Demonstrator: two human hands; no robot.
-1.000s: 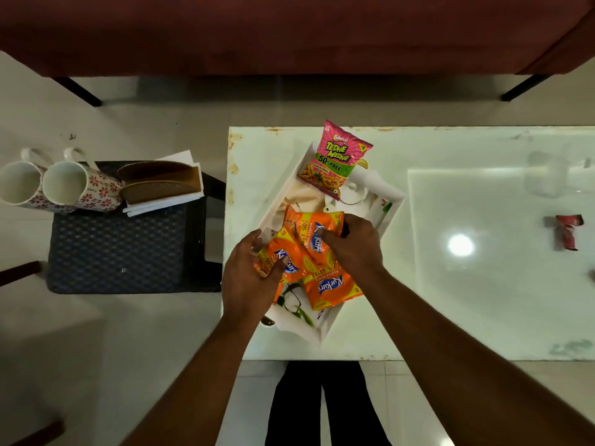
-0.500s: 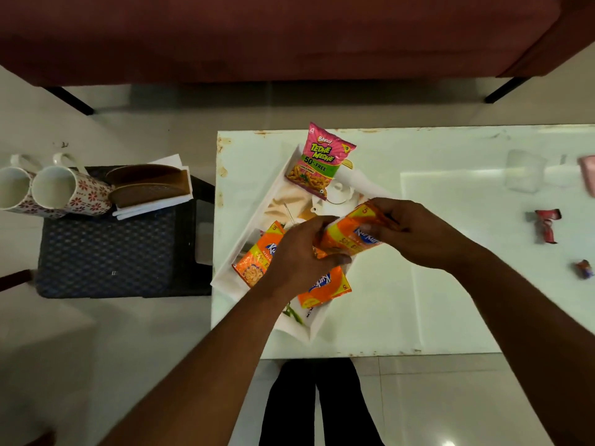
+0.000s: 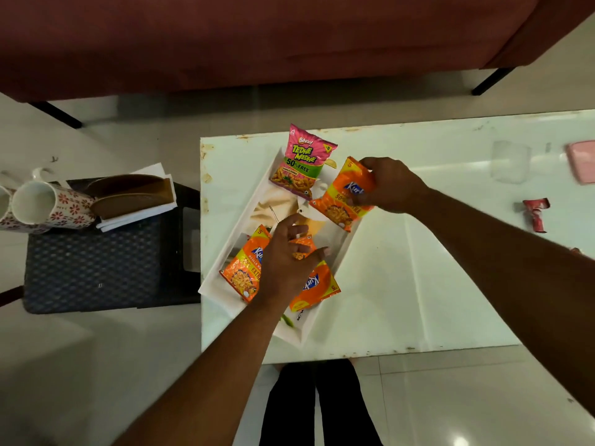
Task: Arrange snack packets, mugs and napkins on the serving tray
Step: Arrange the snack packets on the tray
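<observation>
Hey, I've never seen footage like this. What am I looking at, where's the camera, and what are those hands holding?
No machine: a person wears a head camera, so the picture looks down on their own arms. The right hand grips an orange packet at the edge of a white tray on the table. The left hand lies spread over two more orange packets in the tray. A pink packet sits at its far end. Mugs and napkins wait on a stool at left.

A crumpled red wrapper [image 3: 536, 214] lies on the white table [image 3: 386, 300].
</observation>
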